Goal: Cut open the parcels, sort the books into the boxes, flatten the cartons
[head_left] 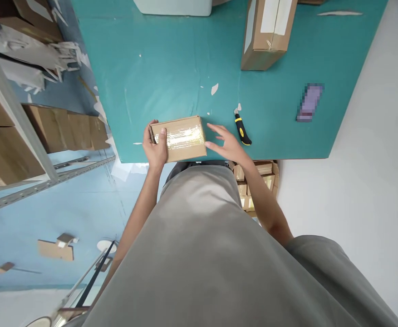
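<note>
A small cardboard box (185,152) with shiny clear tape along its top is at the near edge of the green table (158,68). My left hand (155,147) grips the box's left end, thumb on top and fingers around the far corner. Beside the right end, my right hand (228,144) has its fingers spread, with the fingertips close to the box; whether one touches it I cannot tell. Just right of that hand lies a black and yellow utility knife (242,129), its tip pointing away from me.
At the back stand a taller taped carton (267,41) and a white container (174,6). A blurred purple object (310,102) lies at the right. Paper scraps (214,89) dot the table. Below its near edge is an open box of small cartons (262,181). Shelving (25,113) stands left.
</note>
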{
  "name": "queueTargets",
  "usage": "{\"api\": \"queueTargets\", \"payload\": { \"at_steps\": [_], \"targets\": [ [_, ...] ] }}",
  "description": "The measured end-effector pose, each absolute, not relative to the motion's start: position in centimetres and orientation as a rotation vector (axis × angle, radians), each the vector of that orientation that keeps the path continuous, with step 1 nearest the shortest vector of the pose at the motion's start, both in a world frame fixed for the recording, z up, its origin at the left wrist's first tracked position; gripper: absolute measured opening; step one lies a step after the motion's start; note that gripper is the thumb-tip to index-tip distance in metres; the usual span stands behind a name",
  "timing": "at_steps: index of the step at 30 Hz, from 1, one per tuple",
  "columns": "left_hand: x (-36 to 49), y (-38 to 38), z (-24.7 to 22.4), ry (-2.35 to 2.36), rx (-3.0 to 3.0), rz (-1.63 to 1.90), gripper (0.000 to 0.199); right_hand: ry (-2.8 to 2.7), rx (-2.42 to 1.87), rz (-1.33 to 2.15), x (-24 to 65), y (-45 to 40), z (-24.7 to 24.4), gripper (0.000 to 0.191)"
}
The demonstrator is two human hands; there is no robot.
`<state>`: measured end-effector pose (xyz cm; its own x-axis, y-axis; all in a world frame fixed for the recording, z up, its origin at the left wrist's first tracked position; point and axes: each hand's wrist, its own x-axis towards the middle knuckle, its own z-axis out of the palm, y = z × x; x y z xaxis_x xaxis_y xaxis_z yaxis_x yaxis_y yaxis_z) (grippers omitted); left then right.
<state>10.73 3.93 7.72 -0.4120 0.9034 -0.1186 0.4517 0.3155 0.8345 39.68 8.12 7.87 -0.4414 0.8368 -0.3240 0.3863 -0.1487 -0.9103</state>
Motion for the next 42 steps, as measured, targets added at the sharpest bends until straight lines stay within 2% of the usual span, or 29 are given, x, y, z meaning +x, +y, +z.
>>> {"api": "queueTargets", "payload": {
  "at_steps": [7,15,18,20,24,29,36,39,42],
  "targets": [
    [10.7,3.9,7.7,2.006,1.207,0.972,0.064,-1.941,-1.219,1.523,37.8,8.5,8.5,0.073],
    [10.7,3.9,7.5,1.993,1.181,1.001,0.064,-2.073,-1.752,1.255,34.8,6.3,10.7,0.077],
    [10.9,3.9,7.6,1.967,1.14,1.018,0.066,-1.93,-1.802,1.242,33.9,5.8,10.1,0.07],
    [10.9,3.8,7.6,1.958,1.119,1.03,0.068,-1.775,-1.726,1.314,34.5,5.8,9.3,0.062],
    [10.0,3.7,7.3,1.95,1.091,1.074,0.073,-1.61,-1.449,1.711,39.0,6.7,7.7,0.054],
    [6.7,3.4,6.5,1.973,1.04,1.061,0.076,-1.448,-1.734,1.611,43.0,8.2,5.0,0.073],
    [0.7,1.0,4.4,2.196,0.891,1.065,0.072,-1.222,-1.805,1.824,34.4,7.4,1.9,0.086],
    [-1.9,-0.7,3.9,2.299,0.832,1.04,0.062,-1.233,-1.583,1.931,30.9,6.7,3.1,0.08],
    [-2.9,-1.3,3.2,2.305,0.814,0.986,0.055,-1.313,-1.488,1.888,29.9,6.0,5.3,0.072]
  ]
}}
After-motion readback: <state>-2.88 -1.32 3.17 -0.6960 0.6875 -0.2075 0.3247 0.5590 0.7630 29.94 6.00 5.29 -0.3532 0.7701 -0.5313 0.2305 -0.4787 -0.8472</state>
